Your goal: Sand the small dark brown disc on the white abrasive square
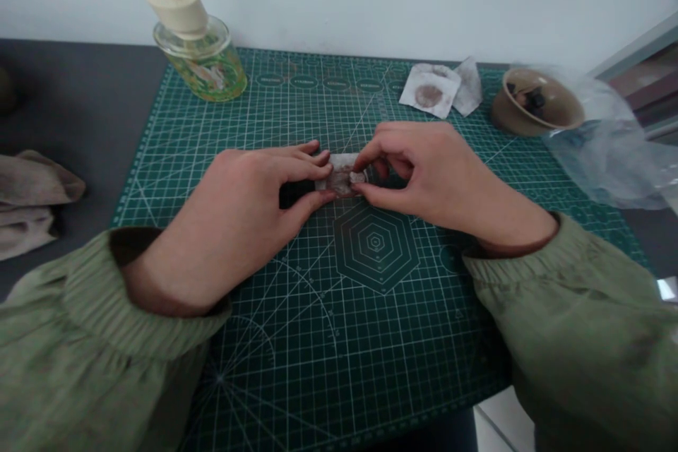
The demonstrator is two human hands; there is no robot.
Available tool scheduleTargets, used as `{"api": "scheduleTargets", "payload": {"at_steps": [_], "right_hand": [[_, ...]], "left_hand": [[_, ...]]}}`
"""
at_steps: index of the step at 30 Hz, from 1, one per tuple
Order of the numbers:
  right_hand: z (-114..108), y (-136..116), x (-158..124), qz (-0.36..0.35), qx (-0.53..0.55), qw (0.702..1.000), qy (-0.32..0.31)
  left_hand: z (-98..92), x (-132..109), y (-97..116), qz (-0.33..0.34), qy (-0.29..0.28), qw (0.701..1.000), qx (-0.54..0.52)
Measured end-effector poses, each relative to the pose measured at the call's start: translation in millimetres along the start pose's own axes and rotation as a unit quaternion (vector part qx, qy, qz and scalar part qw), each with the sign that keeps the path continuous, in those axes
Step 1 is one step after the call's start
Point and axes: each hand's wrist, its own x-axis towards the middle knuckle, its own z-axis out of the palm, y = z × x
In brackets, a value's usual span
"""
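A small whitish piece stained brown [342, 164], like thin paper or fabric, lies flat on the green cutting mat [376, 339]. My left hand [254, 191] holds its left end, fingers on the far side and thumb on the near side. From the right, my right hand [424, 166] pinches a small crumpled pale bit [358, 176] at the piece's right end, between thumb and forefinger. I cannot tell whether this bit is part of the piece or separate. The fingertips partly cover both ends.
A reed diffuser bottle [212, 70] stands at the back left. At the back right are a white square with a round brown stain [429, 88], another pale piece [469, 85], a brown bowl [508, 116] holding dark bits, and a clear plastic bag [609, 148]. Brownish cloth [42, 176] lies far left.
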Motion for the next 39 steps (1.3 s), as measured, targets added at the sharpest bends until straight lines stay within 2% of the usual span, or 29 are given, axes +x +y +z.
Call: {"api": "scheduleTargets", "payload": {"at_steps": [3, 7, 11, 15, 19, 23, 28, 31, 35, 39], "right_hand": [[0, -1, 1, 0.014, -0.007, 1.000, 0.025], [-1, -4, 2, 0.002, 0.013, 1.000, -0.019], [-1, -8, 4, 0.026, -0.032, 0.999, 0.021], [0, -13, 7, 0.029, -0.029, 0.999, 0.002], [0, -14, 6, 0.031, -0.032, 0.998, 0.032], [-2, -11, 5, 0.030, 0.012, 0.999, 0.004], [-2, -11, 6, 0.044, -0.008, 0.999, 0.021], [-2, -10, 6, 0.041, 0.010, 0.999, -0.009], [1, -7, 7, 0.046, -0.022, 0.998, 0.027], [-1, -8, 6, 0.030, 0.024, 0.999, -0.015]], "left_hand": [[0.5, 0, 0, -0.004, 0.006, 1.000, 0.010], [0.9, 0, -1, 0.002, -0.003, 1.000, 0.017], [-0.1, 1, 0, 0.001, -0.002, 0.999, 0.035], [-2.1, 3, 3, 0.015, -0.004, 0.999, 0.050], [-4.4, 4, 4, 0.012, 0.001, 0.997, 0.078], [-3.9, 3, 3, 0.012, 0.001, 0.998, 0.061], [-0.9, 2, 2, 0.002, 0.005, 0.999, 0.053], [-0.5, 3, 1, 0.006, 0.002, 0.999, 0.032], [-1.1, 3, 0, -0.002, 0.005, 0.999, 0.036], [-1.0, 2, 0, 0.004, 0.002, 1.000, 0.029]]}}
